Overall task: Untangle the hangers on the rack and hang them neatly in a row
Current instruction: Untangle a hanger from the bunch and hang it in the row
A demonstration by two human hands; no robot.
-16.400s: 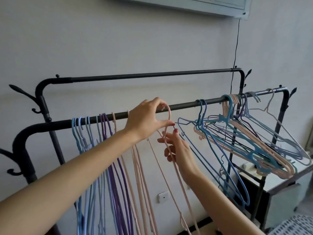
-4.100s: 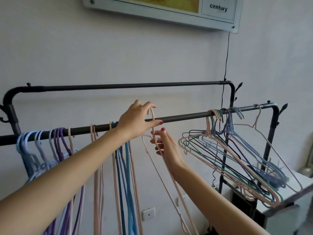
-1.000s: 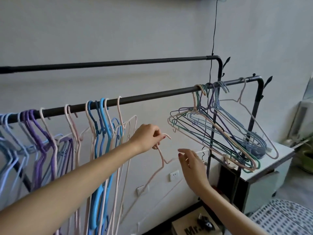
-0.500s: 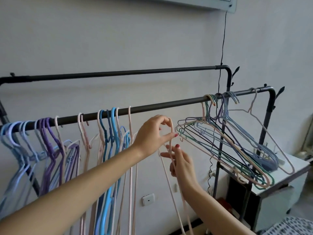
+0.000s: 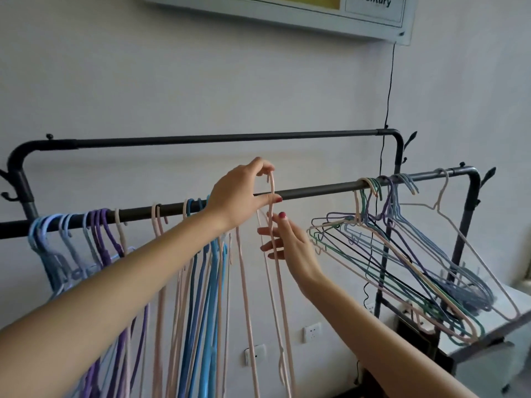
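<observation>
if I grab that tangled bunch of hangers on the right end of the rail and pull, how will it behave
The tangled bunch would likely come as one clump, since its frames interlock. Probably light: the frames are thin. It may snag, its hooks crowding the rail.

**Matt metal rail, coated hangers**

The rack (image 5: 316,191) is dark tubular metal with a matt, smooth finish and only a dull sheen along its front rail. The pink hanger (image 5: 275,254) looks thin and smoothly coated, probably plastic over wire, though the view is too soft to be sure. The tangled hangers (image 5: 402,259) share that slim pastel finish. The wall (image 5: 201,81) is flat, matt paint. The socket plates (image 5: 311,331) are smooth white plastic.
</observation>
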